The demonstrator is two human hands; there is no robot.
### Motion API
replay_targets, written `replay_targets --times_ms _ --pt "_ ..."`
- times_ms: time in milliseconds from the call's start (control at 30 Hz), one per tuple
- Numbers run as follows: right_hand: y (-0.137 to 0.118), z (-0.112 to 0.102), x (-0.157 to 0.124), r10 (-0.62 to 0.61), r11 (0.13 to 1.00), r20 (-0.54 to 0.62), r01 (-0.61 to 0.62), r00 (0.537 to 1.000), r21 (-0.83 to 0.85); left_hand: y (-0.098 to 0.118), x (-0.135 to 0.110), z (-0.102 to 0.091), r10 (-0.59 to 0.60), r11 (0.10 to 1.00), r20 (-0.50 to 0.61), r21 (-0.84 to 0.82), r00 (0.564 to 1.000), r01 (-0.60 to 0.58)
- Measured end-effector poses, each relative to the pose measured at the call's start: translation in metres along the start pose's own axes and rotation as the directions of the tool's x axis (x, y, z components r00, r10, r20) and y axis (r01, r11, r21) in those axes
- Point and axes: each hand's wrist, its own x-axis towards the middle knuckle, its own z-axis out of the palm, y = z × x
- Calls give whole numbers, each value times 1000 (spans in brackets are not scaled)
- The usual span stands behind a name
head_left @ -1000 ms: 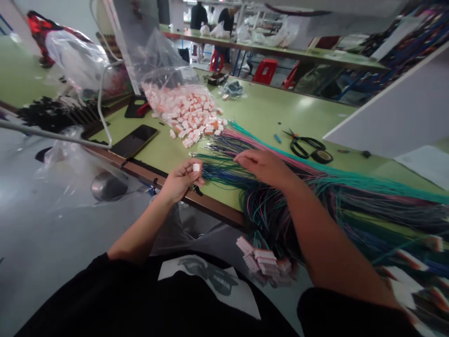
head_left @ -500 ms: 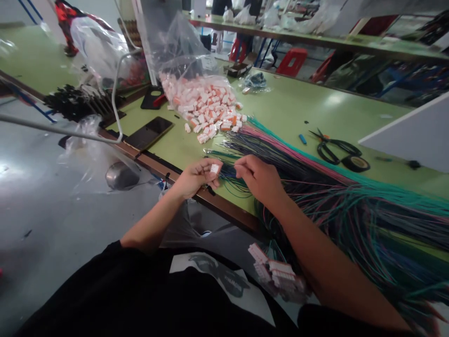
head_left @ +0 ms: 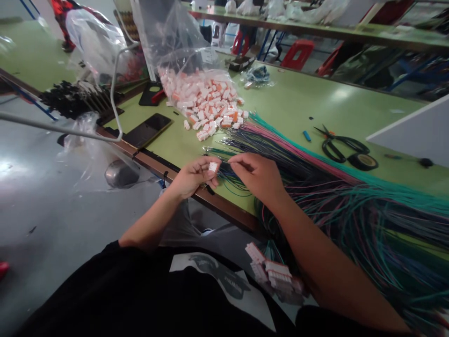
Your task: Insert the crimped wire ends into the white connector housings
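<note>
Between the thumb and fingers of my left hand (head_left: 192, 178) is a small white and orange connector housing (head_left: 213, 167). My right hand (head_left: 257, 175) is closed in a pinch just to its right, with a thin wire (head_left: 225, 162) at the fingertips pointing toward the housing. Whether the wire's tip touches the housing is too small to tell. Beneath and beyond both hands lie bundles of dark, pink and green wires (head_left: 301, 159). Past the hands, a heap of loose white and orange housings (head_left: 210, 105) spills from a clear plastic bag (head_left: 182, 42).
A phone (head_left: 149, 130) lies left of the heap, near the table edge. Black-handled scissors (head_left: 342, 145) and a roll of black tape (head_left: 363, 161) are at the right. Wired connectors (head_left: 277, 274) rest by my lap. A bent metal rod (head_left: 114, 93) crosses the left side.
My right hand has moved slightly left, bringing the wire's end closer to the housing. My left hand keeps its hold on the housing. The view has shifted a little.
</note>
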Motion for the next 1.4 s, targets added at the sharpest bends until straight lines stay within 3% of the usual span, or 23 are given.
replay_targets --times_ms 633,767,1000,1400 --pt "1 15 -6 -55 986 -19 51 998 -160 1 0 5 -42 999 -26 31 999 43" --pt "3 20 -6 -61 976 -24 54 998 -213 3 -1 8 -62 990 -23 124 998 64" --pt "7 10 -6 52 999 20 -52 998 -1 2 0 7 -62 993 -39 100 997 65" --pt "3 15 -7 3 1000 -5 -4 1000 -29 2 -1 5 -82 982 15 170 996 79"
